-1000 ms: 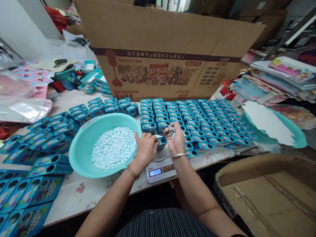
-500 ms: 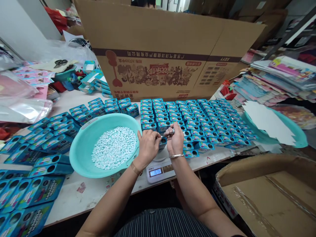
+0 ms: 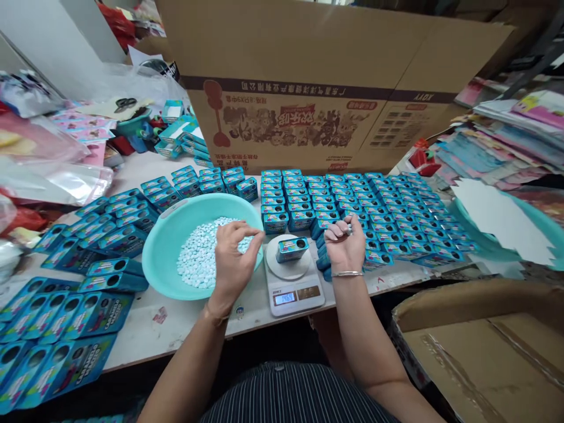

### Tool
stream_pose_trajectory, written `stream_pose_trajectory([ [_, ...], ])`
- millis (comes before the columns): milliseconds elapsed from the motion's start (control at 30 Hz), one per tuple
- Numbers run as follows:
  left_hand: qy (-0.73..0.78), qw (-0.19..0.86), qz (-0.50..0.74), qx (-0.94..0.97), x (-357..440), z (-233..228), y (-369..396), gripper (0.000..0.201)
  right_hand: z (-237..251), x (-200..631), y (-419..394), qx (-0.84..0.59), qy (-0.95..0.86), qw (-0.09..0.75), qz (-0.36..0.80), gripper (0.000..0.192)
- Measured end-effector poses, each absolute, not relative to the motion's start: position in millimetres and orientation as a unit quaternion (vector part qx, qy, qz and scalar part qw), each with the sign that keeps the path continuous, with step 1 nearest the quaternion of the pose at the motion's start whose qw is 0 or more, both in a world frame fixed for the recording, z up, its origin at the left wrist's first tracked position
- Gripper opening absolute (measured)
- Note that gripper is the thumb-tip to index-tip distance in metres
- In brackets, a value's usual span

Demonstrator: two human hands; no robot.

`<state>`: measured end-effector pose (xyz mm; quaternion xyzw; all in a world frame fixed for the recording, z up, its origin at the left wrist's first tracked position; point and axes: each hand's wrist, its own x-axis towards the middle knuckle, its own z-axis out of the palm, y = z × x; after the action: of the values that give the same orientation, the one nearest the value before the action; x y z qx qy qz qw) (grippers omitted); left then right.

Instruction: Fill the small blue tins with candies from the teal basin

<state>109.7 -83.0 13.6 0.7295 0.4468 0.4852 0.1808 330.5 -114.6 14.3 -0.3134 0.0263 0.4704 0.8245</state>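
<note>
Nearest the body, a digital scale sits at the counter edge with a small teal tin lying on its round pan, its hole facing up and the readout lit. The left hand hovers over the near rim of the turquoise basin, fingers loosely curled and thumb meeting fingertips as if pinching; whether any of the pale tablets are in the pinch cannot be told. The right hand rests just right of the scale, closed into a fist around something small that glints at the knuckles. To do this well, I would judge that pieces should go into the tin's hole a few at a time while watching the readout, keeping both hands off the pan so the number settles. Beyond, rows of filled tins stand in ranks, and behind them a big printed cardboard carton
</note>
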Motion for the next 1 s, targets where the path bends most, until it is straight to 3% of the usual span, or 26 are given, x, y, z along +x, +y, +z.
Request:
stream_pose_trajectory([
  [200, 0.49, 0.189, 0.512, 0.68, 67.8, 5.2, -107.4, 0.007, 11.4, 324.2, -112.7, -0.325, 0.009, 0.811, 0.486, 0.033],
  [467, 0.467, 0.236, 0.491, 0.697, 73.2, -9.9, -122.6, 0.009, 7.0, 305.1, -104.7, -0.354, -0.008, 0.797, 0.489, 0.034],
  [700, 0.411, 0.254, 0.43, 0.762, 111.4, -22.9, -118.7, 0.025, 1.6, 283.0, -100.2, -0.384, -0.042, 0.801, 0.457, 0.031],
  [867, 0.397, 0.225, 0.383, 0.803, 138.4, -30.8, -109.1, 0.046, -5.1, 279.5, -99.3, -0.406, -0.089, 0.813, 0.408, 0.03],
  [1000, 0.395, 0.197, 0.353, 0.825, 150.3, -34.7, -102.3, 0.052, -4.9, 277.3, -99.6, -0.407, -0.109, 0.819, 0.39, 0.028],
])
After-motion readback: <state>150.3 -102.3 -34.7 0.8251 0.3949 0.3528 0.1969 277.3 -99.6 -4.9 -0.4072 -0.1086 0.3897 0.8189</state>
